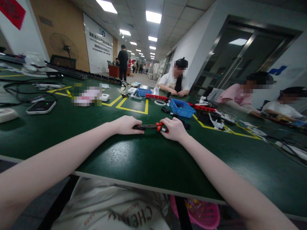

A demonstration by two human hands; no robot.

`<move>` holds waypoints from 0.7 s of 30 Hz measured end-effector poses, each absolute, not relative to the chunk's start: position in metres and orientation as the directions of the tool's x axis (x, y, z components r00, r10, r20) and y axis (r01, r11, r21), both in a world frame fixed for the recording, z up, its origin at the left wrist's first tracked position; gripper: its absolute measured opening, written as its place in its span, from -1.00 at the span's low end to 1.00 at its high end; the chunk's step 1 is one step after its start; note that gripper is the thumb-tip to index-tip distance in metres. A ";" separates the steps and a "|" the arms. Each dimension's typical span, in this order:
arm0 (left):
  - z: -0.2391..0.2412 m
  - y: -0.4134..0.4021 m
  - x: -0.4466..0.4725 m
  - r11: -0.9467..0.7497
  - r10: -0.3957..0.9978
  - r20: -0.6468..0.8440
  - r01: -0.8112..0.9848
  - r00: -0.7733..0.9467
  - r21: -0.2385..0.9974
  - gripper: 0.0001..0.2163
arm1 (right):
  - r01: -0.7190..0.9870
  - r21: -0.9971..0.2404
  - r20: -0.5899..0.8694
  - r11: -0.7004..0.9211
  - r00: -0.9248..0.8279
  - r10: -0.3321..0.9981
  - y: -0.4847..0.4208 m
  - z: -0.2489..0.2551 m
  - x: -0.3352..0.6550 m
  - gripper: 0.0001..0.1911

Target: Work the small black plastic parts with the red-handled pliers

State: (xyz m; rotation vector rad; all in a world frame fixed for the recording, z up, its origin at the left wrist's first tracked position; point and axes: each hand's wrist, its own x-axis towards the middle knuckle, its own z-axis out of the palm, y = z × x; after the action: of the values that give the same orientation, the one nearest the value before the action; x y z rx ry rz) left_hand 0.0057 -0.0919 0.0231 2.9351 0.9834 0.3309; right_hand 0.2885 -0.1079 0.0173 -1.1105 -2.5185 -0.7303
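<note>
My right hand (177, 130) is closed around the red handles of a pair of long-nose pliers (151, 126). The jaws point left, toward my left hand (128, 125). Pinched in my left fingers is a small black piece (139, 127), and the plier tips meet it; its exact kind is too small to make out. Both hands are over the green table (124, 156), close together in the middle. Just beyond my right hand stands a blue bin (182, 111) with dark items inside. Some black parts (166, 110) lie beside that bin.
A phone (41, 107) and cables lie to the left. Farther back are a second blue bin (144, 92), a white ring (160, 102) and red strips (157, 96). A person (176, 80) sits across, others at right. Below the table edge is a pink basket (211, 215).
</note>
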 end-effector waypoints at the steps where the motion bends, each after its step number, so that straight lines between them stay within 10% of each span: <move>1: 0.023 -0.092 0.006 -0.801 0.597 0.189 0.593 0.779 0.087 -0.59 | 0.749 0.335 0.448 0.571 -0.660 0.603 -0.108 0.018 0.288 -0.69; 21: 0.025 -0.091 0.005 -0.807 0.589 0.190 0.583 0.785 0.097 -0.61 | 0.759 0.309 0.478 0.573 -0.645 0.597 -0.108 0.018 0.287 -0.65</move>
State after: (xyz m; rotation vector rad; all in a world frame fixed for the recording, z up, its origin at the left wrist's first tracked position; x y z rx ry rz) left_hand 0.0047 -0.0914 0.0250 2.9369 0.9644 0.3290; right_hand 0.2872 -0.1076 0.0177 -1.1094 -2.4873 -0.7117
